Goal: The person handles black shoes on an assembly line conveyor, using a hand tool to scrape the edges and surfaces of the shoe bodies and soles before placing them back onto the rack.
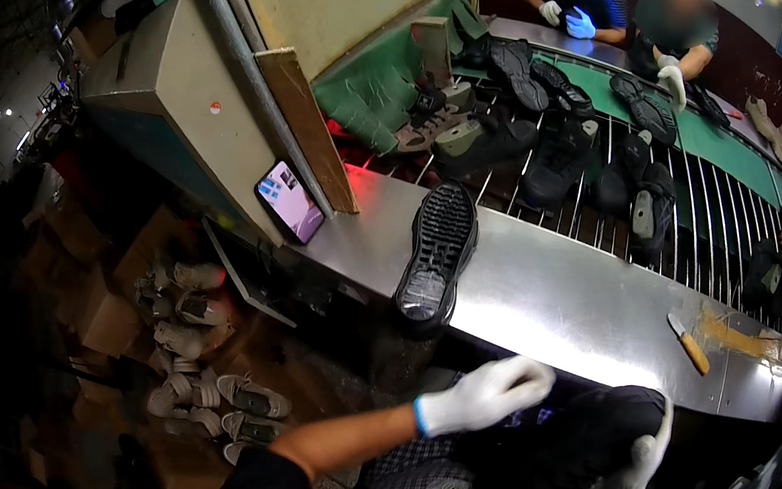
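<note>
My right hand, in a white glove, grips the right side of a black shoe that I hold low in front of me, below the steel table's edge. My left hand, also gloved, hovers just left of and above that shoe with its fingers stretched out and nothing in them. On the steel table a second black shoe lies sole up, a little beyond my left hand.
A wooden-handled knife and a clear bag lie on the table's right part. Several black shoes sit on a roller conveyor behind. A phone leans at left. Pale shoes are piled on the floor. Other people work at the far side.
</note>
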A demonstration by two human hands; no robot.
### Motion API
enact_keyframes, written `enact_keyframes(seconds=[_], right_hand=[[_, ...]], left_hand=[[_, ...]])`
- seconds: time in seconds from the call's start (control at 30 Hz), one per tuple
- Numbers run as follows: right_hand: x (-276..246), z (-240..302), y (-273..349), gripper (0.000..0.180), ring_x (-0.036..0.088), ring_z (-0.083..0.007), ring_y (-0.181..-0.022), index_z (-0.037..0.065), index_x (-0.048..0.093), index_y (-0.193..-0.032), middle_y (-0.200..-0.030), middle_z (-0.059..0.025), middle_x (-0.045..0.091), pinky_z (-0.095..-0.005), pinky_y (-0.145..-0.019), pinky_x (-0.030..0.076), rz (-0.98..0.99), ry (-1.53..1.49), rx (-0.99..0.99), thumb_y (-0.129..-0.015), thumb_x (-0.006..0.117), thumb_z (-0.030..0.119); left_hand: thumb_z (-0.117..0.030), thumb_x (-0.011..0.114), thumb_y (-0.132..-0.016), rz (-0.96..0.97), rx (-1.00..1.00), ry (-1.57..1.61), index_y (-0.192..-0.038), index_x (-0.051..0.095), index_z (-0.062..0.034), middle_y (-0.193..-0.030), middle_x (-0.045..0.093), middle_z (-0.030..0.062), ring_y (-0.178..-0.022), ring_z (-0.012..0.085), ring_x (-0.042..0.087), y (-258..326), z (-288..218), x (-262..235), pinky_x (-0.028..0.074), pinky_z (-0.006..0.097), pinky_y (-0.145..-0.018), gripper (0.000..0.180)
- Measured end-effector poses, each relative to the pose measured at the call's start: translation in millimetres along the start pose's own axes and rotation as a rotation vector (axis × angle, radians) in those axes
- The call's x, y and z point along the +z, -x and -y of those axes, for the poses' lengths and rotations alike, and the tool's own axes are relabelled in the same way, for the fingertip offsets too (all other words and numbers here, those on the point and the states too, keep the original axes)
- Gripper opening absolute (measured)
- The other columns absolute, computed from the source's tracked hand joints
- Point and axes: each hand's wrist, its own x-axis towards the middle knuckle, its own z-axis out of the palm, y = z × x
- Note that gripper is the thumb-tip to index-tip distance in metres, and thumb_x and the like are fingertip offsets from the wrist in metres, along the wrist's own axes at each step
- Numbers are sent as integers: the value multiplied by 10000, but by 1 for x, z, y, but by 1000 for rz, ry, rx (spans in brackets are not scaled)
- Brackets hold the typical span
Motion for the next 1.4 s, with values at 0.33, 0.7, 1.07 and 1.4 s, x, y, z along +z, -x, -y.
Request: enact_keyframes(seconds=[0.33, 0.7, 1.07, 1.4], right_hand=[[3, 28, 11, 656, 608, -280, -1246, 20, 607, -1297, -1358, -166, 595, -491, -1163, 479, 347, -406, -164, -897, 731, 525], [-20, -8, 71, 861, 574, -301, -1395, -17, 446, -1584, -1539, -176, 558, -422, -1180, 467, 377, 115, 170, -891, 868, 272], [30, 42, 109, 310, 716, -254, -866, 96, 686, -862, -836, -52, 693, -623, -1109, 506, 527, 819, -377, -747, 870, 316], [45, 19, 15, 679, 679, -297, -914, 41, 673, -1069, -1028, -140, 679, -413, -813, 557, 717, 642, -242, -699, 973, 525]], left_hand=[[-516, 241, -1184, -164, 182, 204, -1550, 466, 34, -1461, 610, 207, -1340, 243, 596, 25, 20, -1, 484, 352, -1141, 698], [-161, 552, -1074, 12, 221, 183, -915, 716, 31, -939, 728, 119, -895, 210, 679, -56, 34, 45, 557, 365, -892, 298], [-151, 551, -1038, -139, 414, -178, -835, 761, -45, -802, 738, 92, -861, 249, 700, -74, 31, 36, 403, 562, -1199, 311], [-394, 940, -744, 41, 437, -565, -1167, 722, 18, -1238, 648, 216, -1166, 404, 641, 40, -35, 17, 564, 489, -994, 630]])
